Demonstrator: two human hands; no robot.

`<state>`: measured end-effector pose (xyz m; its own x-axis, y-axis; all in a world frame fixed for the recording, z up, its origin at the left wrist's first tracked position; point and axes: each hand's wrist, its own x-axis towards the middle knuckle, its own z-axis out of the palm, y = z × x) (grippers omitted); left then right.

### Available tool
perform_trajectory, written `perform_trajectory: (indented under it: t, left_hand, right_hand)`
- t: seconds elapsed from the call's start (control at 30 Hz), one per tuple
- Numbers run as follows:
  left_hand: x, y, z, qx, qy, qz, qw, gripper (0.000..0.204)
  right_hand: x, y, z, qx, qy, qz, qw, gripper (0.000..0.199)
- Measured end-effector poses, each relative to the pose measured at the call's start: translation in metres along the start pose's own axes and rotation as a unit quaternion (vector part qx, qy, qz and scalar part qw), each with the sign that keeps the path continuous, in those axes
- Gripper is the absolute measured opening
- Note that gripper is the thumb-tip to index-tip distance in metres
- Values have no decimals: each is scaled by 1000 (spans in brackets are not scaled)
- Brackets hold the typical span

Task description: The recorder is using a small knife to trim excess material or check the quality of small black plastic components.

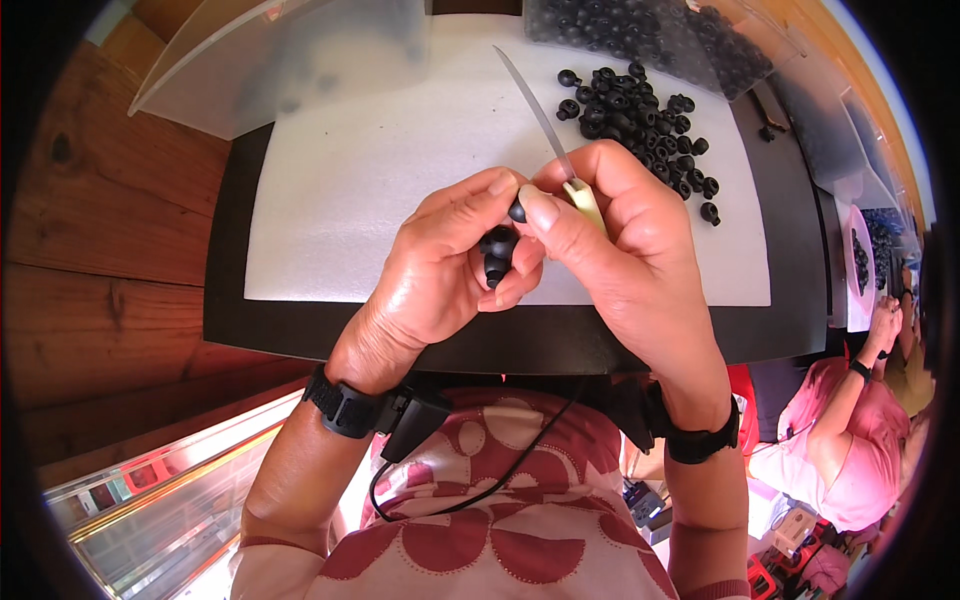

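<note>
Over white flat mat: left hand grasping smooth black knobbed parts; right hand clasping slender knife, pale handle; similar round-headed pieces heaped on mat's far right

I have both bare forearms, left and right, running up from the lower edge and angling inward. My left hand is cupped, its fingers curled back and its thumb pointing toward the right one. My right hand is gripping, index finger bent, thumb stretched across toward the left fingertips; its other fingers are mostly hidden from me. The two hands sit close together.
</note>
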<state>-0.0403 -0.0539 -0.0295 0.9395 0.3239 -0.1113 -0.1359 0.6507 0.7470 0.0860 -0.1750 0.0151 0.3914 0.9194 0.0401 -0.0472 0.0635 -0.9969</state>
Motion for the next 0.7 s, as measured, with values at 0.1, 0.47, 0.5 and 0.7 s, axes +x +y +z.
perform_trajectory:
  t: [0.1, 0.47, 0.5, 0.7]
  left_hand:
    - [-2, 1, 1, -4, 1, 0, 1000, 36]
    - [0, -3, 4, -3, 36, 34, 999, 36]
    - [0, -3, 3, 4, 32, 33, 999, 37]
    - [0, -4, 3, 11, 32, 44, 998, 42]
  right_hand:
    - [-1, -1, 0, -51, 9, -11, 999, 17]
    - [-39, -2, -1, -327, 25, -86, 941, 14]
    - [-39, 3, -2, -333, 30, -104, 937, 14]
    - [-39, 8, -3, -365, 35, -135, 920, 15]
